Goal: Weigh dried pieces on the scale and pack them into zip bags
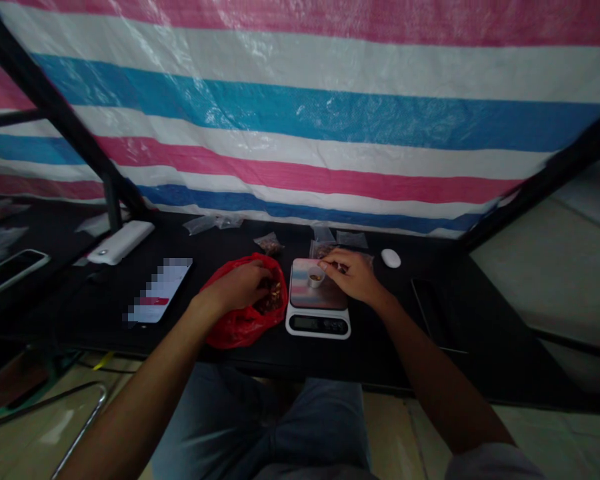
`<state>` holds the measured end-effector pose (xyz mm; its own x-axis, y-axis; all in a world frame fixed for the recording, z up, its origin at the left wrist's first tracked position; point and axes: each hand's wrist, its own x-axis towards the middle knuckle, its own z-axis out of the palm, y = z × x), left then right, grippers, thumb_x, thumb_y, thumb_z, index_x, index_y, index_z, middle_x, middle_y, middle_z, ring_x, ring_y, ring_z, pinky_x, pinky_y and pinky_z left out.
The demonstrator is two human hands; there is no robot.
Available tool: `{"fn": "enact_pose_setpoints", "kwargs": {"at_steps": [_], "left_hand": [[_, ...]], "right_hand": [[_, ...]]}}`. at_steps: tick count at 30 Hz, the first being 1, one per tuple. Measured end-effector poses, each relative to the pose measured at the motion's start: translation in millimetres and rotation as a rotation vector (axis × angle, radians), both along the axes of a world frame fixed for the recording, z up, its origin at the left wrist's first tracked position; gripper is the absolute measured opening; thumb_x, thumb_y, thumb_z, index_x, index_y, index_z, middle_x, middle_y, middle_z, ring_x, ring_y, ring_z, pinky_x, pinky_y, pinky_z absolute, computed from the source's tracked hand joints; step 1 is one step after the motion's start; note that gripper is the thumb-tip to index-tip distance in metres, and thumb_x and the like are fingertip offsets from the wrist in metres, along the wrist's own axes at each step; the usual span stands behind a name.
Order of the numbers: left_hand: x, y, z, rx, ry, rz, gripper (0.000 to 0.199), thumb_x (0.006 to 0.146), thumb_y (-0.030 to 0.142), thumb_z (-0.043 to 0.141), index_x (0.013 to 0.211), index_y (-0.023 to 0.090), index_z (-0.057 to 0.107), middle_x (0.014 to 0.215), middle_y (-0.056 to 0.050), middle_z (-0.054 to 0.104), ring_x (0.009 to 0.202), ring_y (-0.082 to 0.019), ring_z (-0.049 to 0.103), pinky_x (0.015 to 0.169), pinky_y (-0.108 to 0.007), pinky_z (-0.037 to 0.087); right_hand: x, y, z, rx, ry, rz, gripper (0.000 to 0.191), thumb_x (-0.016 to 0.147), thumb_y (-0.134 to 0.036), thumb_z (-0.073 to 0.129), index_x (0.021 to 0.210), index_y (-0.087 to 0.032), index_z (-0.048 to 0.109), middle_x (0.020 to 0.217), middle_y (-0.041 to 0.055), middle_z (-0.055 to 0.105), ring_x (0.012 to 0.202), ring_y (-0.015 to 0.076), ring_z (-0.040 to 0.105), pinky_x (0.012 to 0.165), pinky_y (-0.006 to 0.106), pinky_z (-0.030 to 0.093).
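Observation:
A red plastic bag (pixel 230 330) lies rumpled and wide at the mouth, with many small brownish pieces (pixel 270 301) inside. My left hand (pixel 247 283) reaches into it, fingers curled among the pieces, their tips hidden. To the bag's right is a white digital scale (pixel 317 325) with a shiny metal plate. On the plate stands a small whitish cup (pixel 315 277) with a few pieces in it. My right hand (pixel 350 272) is over the plate's right side, thumb and fingers pinched at the cup's rim. What they hold, if anything, is too small to make out.
Small clear bags, one with brownish pieces (pixel 269 244), lie behind the scale and red bag. A lit phone (pixel 163 293) and white box-like device (pixel 123 242) are left. A white mouse-like object (pixel 391 258) and dark tablet-like slab (pixel 433 313) are right. Striped sheeting (pixel 300 107) hangs behind.

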<state>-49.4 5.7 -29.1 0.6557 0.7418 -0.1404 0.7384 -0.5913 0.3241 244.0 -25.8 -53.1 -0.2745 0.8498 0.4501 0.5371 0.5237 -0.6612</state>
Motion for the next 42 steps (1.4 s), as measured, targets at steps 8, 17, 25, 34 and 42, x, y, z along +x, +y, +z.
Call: {"fn": "enact_pose_setpoints", "kwargs": {"at_steps": [8, 17, 25, 34, 42], "left_hand": [[0, 0, 8.9, -0.061, -0.007, 0.007, 0.023, 0.090, 0.013, 0.062, 0.102, 0.021, 0.080, 0.107, -0.007, 0.080, 0.100, -0.023, 0.075, 0.095, -0.030, 0.054], [-13, 4, 24.3, -0.104, -0.110, -0.032, 0.028, 0.090, 0.015, 0.059, 0.103, 0.023, 0.082, 0.105, -0.005, 0.082, 0.094, -0.022, 0.077, 0.085, -0.028, 0.054], [30, 1, 66.4, -0.068, -0.252, -0.097, 0.023, 0.089, 0.017, 0.064, 0.102, 0.021, 0.082, 0.101, -0.004, 0.082, 0.088, -0.021, 0.074, 0.082, -0.028, 0.054], [94, 6, 65.7, 0.011, -0.211, -0.231, 0.020, 0.089, 0.012, 0.065, 0.095, 0.018, 0.083, 0.098, -0.008, 0.080, 0.088, -0.021, 0.073, 0.077, -0.027, 0.049], [98, 6, 54.7, 0.009, -0.183, -0.255, 0.022, 0.089, 0.012, 0.066, 0.102, 0.020, 0.082, 0.105, -0.009, 0.080, 0.098, -0.023, 0.073, 0.087, -0.029, 0.051]], "right_hand": [[8, 0, 1.9, 0.008, -0.020, -0.047, 0.024, 0.099, -0.031, 0.061, 0.083, -0.020, 0.075, 0.082, 0.0046, 0.071, 0.074, 0.0174, 0.064, 0.069, 0.031, 0.046], [18, 3, 3.9, 0.061, -0.013, -0.196, 0.027, 0.097, -0.031, 0.062, 0.075, -0.020, 0.072, 0.073, 0.0024, 0.066, 0.063, 0.0156, 0.057, 0.063, 0.031, 0.042], [22, 4, 3.8, 0.065, -0.027, -0.206, 0.030, 0.098, -0.034, 0.062, 0.074, -0.020, 0.071, 0.072, 0.0023, 0.064, 0.064, 0.0155, 0.057, 0.062, 0.031, 0.041], [23, 3, 7.1, 0.098, -0.096, -0.185, 0.031, 0.099, -0.034, 0.060, 0.075, -0.020, 0.072, 0.073, 0.0029, 0.062, 0.068, 0.0161, 0.058, 0.064, 0.030, 0.042], [22, 2, 7.9, 0.105, -0.117, -0.145, 0.030, 0.100, -0.033, 0.059, 0.076, -0.020, 0.071, 0.074, 0.0038, 0.064, 0.073, 0.0177, 0.060, 0.068, 0.031, 0.044]]}}
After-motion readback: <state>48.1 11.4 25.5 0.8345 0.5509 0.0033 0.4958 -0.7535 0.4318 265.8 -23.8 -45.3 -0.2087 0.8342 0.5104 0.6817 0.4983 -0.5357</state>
